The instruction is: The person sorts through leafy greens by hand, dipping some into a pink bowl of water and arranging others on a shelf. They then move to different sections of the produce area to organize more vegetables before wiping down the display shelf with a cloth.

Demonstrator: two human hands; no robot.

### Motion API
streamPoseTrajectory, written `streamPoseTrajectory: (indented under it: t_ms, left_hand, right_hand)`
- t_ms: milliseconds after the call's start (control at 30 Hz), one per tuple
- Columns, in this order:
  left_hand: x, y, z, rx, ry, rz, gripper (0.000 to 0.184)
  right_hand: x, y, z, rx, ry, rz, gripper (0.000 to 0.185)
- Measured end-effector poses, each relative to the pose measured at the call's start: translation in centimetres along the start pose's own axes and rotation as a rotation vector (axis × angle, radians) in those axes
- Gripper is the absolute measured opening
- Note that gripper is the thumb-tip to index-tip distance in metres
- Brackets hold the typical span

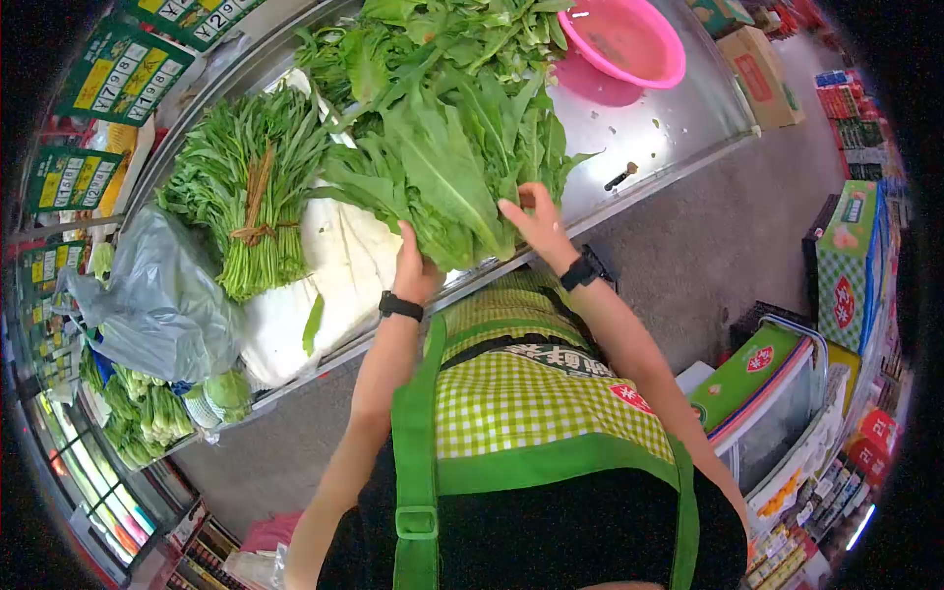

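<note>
Green leafy bunch [442,162], loose, at the near edge of the metal counter [602,152], between my left hand [419,265] and right hand [541,228]. I judge the step in hand to be gathering the leaves; the next move calls for light, even pressure from both sides. Grip: left thumb against the bunch, fingers hidden; right fingertips at its opposite edge; how firmly either closes, I cannot tell.

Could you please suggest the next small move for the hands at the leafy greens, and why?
Perhaps bring the left hand and right hand slightly closer together: they flank the near end of the leafy greens, whose leaves fan out loosely over the metal counter.
</note>
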State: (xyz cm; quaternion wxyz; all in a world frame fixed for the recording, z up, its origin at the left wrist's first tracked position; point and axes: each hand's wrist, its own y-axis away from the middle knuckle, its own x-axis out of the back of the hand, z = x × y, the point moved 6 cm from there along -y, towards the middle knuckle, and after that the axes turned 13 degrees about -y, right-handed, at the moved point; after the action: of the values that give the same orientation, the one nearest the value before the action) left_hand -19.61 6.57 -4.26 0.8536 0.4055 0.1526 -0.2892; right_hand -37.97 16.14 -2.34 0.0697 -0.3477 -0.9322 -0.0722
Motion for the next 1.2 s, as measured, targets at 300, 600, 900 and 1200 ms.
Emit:
streamPoseTrajectory:
  t_ms: [300,600,900,1200]
  left_hand:
    - [-0.1,-2.7,-2.1,0.115,0.041,-0.12,0.073]
    - [-2.8,-2.8,-0.1,0.081,0.107,-0.104,0.07]
    - [-3.2,-2.8,0.2,0.195,0.097,-0.146,0.074]
    - [-3.3,-2.8,2.9,0.211,0.074,-0.039,0.071]
  right_hand:
    - [2.6,-0.5,0.3,-0.326,0.025,0.134,0.073]
    - [1.0,-1.3,0.7,-0.36,-0.322,-0.018,0.073]
    - [0.8,-3.6,2.3,-0.612,-0.118,-0.024,0.083]
    - [-1.2,-6.0,-1.3,-0.61,-0.195,-0.128,0.078]
